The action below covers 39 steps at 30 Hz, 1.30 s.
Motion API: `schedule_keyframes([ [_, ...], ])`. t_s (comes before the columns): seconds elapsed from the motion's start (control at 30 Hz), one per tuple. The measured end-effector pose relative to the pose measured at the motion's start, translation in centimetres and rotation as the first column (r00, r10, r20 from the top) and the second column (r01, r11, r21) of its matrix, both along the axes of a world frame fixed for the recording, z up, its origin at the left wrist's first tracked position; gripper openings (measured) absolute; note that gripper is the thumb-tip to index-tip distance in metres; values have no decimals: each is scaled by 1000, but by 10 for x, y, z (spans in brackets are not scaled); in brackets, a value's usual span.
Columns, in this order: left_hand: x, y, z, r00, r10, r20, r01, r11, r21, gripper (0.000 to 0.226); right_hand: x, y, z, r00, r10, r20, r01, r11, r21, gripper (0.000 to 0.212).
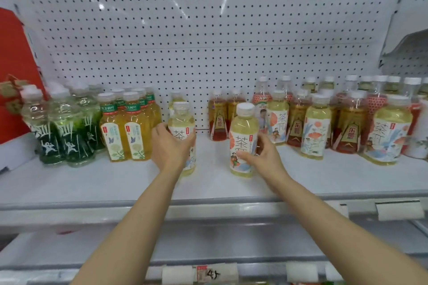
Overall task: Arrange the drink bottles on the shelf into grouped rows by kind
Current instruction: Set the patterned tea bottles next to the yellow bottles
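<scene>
Your left hand [170, 143] curls round a clear plastic bottle [183, 127] of pale yellow tea, and your right hand [261, 155] grips another tea bottle [243, 139] with a rounded white cap. Both stand upright mid-shelf [115, 183], on smooth white metal before the pegboard [208, 30], between the green bottles [67, 136] at left and the mixed bottles [347, 120] at right.

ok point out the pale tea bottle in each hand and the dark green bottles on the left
left-hand tea bottle [181, 120], head view, clear shoulder under its cap
right-hand tea bottle [243, 139], head view, white label
dark green bottles [69, 141], head view, front bottle's body
</scene>
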<state>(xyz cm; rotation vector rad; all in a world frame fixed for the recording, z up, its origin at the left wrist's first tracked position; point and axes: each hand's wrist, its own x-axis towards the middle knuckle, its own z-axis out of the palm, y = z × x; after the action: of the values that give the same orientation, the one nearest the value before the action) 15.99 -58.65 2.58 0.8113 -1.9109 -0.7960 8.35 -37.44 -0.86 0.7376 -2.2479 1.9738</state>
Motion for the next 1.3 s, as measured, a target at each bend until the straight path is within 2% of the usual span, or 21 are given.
schedule_keyframes([
  [0.27,17,-59,-3,1000,21,15,-21,999,-24,74,-26,-114,6,991,62,121,-62,998,-6,76],
  [0.4,20,-69,-7,999,0,40,3,997,-72,77,-36,-136,5,989,73,131,-72,997,-12,69],
  [0.57,24,-69,-15,992,-48,119,59,994,-93,83,-43,-137,5,986,111,123,-118,992,54,68],
  [0.73,30,-75,-34,949,-111,296,127,991,-35,85,-44,-152,10,996,-81,34,73,982,175,57],
  [0.93,28,-71,-35,949,-113,295,134,990,-53,77,-61,-179,11,981,-191,29,180,958,222,51],
  [1.03,24,-69,-33,947,-108,303,128,991,-47,76,-63,-194,9,952,-300,-53,303,914,270,43],
  [1.2,20,-76,-34,922,-193,337,195,980,28,88,-58,-212,14,908,-391,-148,418,827,375,64],
  [1.3,15,-80,-34,919,-213,332,214,976,35,89,-65,-218,16,906,-399,-142,421,816,395,60],
])
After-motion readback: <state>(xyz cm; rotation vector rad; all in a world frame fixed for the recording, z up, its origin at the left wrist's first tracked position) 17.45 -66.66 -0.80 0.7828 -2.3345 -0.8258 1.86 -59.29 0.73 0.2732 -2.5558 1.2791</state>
